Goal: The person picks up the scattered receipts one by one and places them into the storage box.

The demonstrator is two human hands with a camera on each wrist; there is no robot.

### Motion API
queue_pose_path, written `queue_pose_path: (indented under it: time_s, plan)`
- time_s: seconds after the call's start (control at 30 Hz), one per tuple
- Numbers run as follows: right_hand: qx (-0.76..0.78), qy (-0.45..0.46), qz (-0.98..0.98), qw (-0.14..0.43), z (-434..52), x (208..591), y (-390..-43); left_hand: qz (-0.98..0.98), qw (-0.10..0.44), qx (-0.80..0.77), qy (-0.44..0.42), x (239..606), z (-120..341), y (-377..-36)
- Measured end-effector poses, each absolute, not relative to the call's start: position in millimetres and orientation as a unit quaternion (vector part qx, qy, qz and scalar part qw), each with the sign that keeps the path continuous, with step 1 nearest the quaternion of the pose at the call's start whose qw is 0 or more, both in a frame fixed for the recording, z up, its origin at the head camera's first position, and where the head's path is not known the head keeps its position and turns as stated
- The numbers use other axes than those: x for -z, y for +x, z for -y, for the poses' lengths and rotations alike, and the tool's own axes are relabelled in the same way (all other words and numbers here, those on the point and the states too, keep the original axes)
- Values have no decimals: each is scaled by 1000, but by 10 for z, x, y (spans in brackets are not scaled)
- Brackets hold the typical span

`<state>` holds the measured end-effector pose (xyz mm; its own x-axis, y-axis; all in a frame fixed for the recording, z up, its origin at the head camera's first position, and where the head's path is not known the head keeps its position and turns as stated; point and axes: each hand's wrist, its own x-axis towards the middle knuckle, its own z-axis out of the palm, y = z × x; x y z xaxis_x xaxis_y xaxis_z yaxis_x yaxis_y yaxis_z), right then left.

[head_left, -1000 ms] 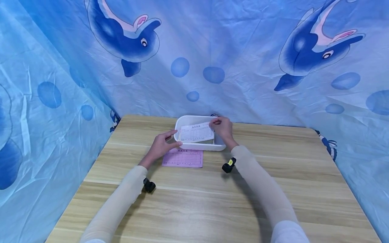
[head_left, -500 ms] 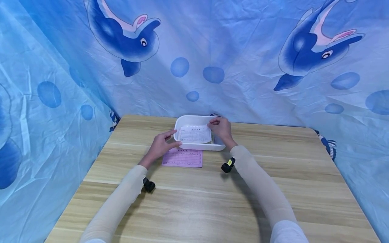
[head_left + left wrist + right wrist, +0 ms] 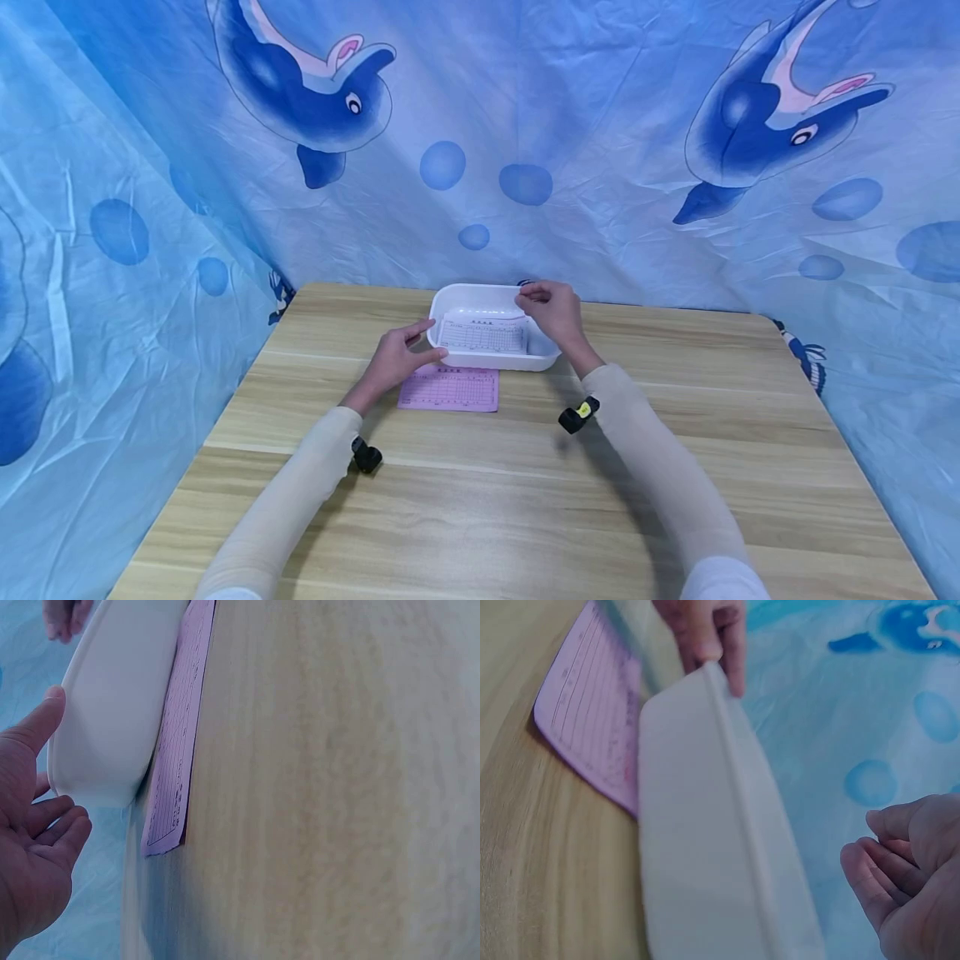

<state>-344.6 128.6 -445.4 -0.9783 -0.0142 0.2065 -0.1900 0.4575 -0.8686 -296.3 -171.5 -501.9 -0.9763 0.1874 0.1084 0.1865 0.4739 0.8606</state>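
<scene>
While the blue dolphin-print cloth point(image 3: 600, 125) fills the whole upper frame and both sides as backdrop, the wooden bench point(image 3: 525, 500) takes the lower half, pale grain, flat and dry-looking. White tray point(image 3: 542, 360) sits centre frame near the bench's far edge. White form point(image 3: 482, 335) lies inside the tray, looks flat on its floor. Pink form point(image 3: 448, 389) lies on the bench just below the tray, its far edge tucked under the tray's near wall in the left wrist view.

Left hand point(image 3: 395, 361), centre-left, steadies the tray's left end: thumb tip on the rim, fingers point(image 3: 52, 829) loosely apart, holding nothing. Right hand point(image 3: 553, 308) hovers over the tray's upper-right corner, fingers point(image 3: 885, 862) curled together; nothing visible in them, apart from the white form.

Risk, as a judgement: the tray is light, so a nudge from either hand could slide it and drag or crease the pink form pinned beneath. Thin paper could also drift if a sleeve sweeps past.
</scene>
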Motion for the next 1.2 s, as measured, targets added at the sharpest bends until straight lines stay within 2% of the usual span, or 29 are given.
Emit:
queue_pose_path:
  time_s: [0.4, 0.7, 1.2]
  plan:
    - [-560, 122, 815, 87, -1330, 4302, -3011, -860, 4, -499, 105, 5023, 1716, -2965]
    - [-560, 119, 818, 49, -1323, 4486, -2697, -861, 2, -498, 104, 5021, 1722, -2958]
    - [-560, 140, 817, 0, -1256, 4893, -2449, -862, -1, -496, 107, 5035, 1712, -2962]
